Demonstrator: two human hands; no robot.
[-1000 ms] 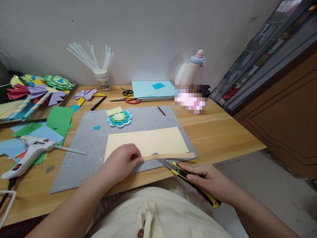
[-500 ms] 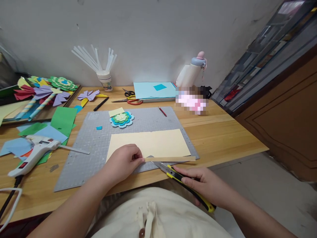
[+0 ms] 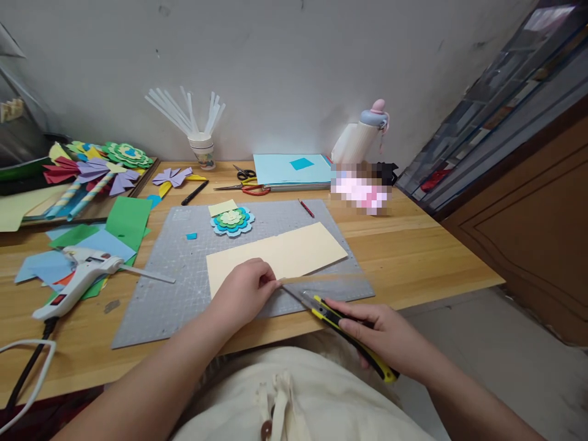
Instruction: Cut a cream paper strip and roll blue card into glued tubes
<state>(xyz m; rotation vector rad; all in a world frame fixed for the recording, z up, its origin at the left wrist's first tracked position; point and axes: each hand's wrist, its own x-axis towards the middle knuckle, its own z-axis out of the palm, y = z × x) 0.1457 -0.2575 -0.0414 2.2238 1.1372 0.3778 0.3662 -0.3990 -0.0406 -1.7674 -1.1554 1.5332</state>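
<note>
Far left: white cable cut off by the left edge; glue gun [image 3: 85,275] lies over coloured paper scraps [image 3: 128,217], hiding part of them. Upper left, paper flowers [image 3: 126,154] overlap, lower layers hard to separate. Lower centre: left hand [image 3: 250,285] has fingers curled, thumb and index pinched together on the left end of the cream strip [image 3: 326,279]; fingertips cover that end, can't tell if they grip the sheet too. Cream sheet [image 3: 285,248] sits mid-frame on the grey cutting mat [image 3: 156,312], its lower left covered by the same hand. Strip is motion-blurred, right end smeared. Right of centre: right hand [image 3: 376,334] is wrapped round the box cutter [image 3: 342,327], blade aimed left; palm hides the middle of the handle. Upper right, pink thing [image 3: 362,188] in front of the bottle [image 3: 367,138] is pixelated, unreadable. Bench [image 3: 413,257] runs out of frame at left. Vs half a second ago: blade tip now right at the left fingertips; sheet's right end swung up, leaving a wedge of mat between sheet and strip.
</note>
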